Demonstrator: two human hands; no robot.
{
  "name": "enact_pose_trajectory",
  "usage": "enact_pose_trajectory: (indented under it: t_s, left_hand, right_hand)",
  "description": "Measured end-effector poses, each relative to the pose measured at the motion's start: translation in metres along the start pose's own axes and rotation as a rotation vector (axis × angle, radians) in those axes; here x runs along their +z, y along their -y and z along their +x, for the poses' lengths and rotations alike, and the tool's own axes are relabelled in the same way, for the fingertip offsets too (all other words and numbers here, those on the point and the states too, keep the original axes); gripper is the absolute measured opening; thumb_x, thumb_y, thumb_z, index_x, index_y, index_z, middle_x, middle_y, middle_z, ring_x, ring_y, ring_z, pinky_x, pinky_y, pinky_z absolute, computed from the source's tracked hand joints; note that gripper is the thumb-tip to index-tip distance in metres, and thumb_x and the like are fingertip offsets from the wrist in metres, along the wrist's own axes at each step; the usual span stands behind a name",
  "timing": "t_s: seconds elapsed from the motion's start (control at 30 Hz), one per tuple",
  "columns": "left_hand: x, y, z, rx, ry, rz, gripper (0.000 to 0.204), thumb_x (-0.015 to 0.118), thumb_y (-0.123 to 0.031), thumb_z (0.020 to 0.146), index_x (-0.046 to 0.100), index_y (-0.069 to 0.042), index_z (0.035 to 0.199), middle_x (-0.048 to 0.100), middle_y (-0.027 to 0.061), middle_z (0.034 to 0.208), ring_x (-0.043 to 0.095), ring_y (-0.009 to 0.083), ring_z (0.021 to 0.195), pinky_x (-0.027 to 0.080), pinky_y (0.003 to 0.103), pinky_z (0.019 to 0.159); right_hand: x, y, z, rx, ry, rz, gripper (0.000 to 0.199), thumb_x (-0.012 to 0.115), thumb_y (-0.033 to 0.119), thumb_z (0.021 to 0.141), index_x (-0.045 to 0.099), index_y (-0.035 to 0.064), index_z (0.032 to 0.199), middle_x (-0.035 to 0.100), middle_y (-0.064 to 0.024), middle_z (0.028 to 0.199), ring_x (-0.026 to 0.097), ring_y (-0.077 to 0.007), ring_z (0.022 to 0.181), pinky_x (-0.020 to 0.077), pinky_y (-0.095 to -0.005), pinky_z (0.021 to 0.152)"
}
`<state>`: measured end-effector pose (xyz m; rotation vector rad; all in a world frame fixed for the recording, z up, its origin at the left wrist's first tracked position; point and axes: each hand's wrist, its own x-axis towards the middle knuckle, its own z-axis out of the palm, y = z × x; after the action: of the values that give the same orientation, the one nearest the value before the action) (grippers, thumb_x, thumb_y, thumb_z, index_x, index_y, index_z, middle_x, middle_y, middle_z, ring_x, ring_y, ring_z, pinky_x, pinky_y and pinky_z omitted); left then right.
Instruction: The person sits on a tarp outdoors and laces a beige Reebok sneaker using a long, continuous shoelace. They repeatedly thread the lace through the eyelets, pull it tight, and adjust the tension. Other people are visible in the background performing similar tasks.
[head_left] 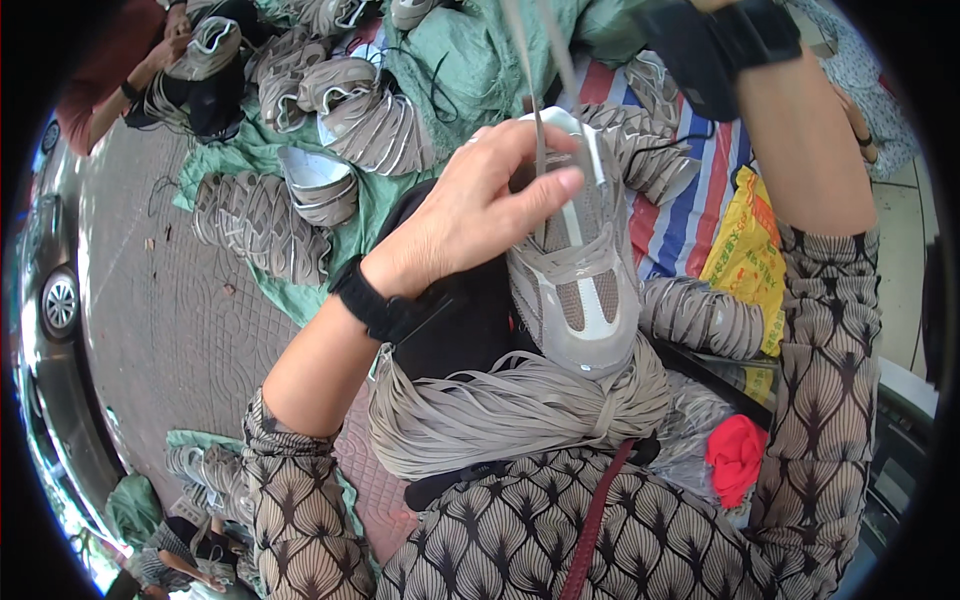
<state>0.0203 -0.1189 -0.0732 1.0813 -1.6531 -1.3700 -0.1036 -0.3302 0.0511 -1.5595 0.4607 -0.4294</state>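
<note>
A grey shoe upper [590, 300] with mesh panels lies toe toward me on my lap. My left hand [490, 200] is over its left side near the opening, thumb and index finger stretched out and apart; the other fingers are partly hidden. A pale lace [541, 150] runs up from the shoe past these fingers and out at the top edge. High at the upper right, my right hand [705, 5] is blurred and mostly cut off, so its fingers do not show. Below the toe, a thick bundle of grey laces [480, 420] lies across my lap.
Stacked shoe uppers [260, 225] lie on green sacking [450, 60] ahead and left. A striped sheet [690, 200], a yellow bag [745, 250] and a red cloth [737, 460] are at right. Another person's hands [172, 45] hold uppers at far left. A car [55, 350] stands beyond.
</note>
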Motion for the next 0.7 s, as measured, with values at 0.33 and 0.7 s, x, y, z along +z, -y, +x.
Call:
enact_pose_trajectory:
  t_s: [0.33,0.7]
  left_hand:
    - [-0.027,-0.008,0.002,-0.016,-0.062,-0.876,0.034,0.033,-0.034,0.107,0.052,-0.009,0.093,0.056,0.0031,0.084,0.063,0.0273,0.105,0.045,0.037,0.095]
    - [-0.035,-0.062,0.029,0.336,-0.615,0.189,0.025,0.048,-0.018,0.103,0.048,0.000,0.085,0.046,0.0009,0.073,0.046,0.0105,0.067,0.040,0.029,0.058]
  right_hand:
    - [0.058,0.017,-0.045,0.439,-0.035,-1.014,0.036,0.052,0.029,0.098,0.061,-0.0059,0.096,0.065,-0.0126,0.067,0.068,-0.0227,0.055,0.0533,-0.0317,0.043]
    - [0.090,-0.104,-0.202,-0.029,-0.155,-0.813,0.017,0.069,0.014,0.083,0.066,0.0011,0.094,0.060,-0.0089,0.088,0.063,-0.0212,0.082,0.0518,-0.0329,0.077]
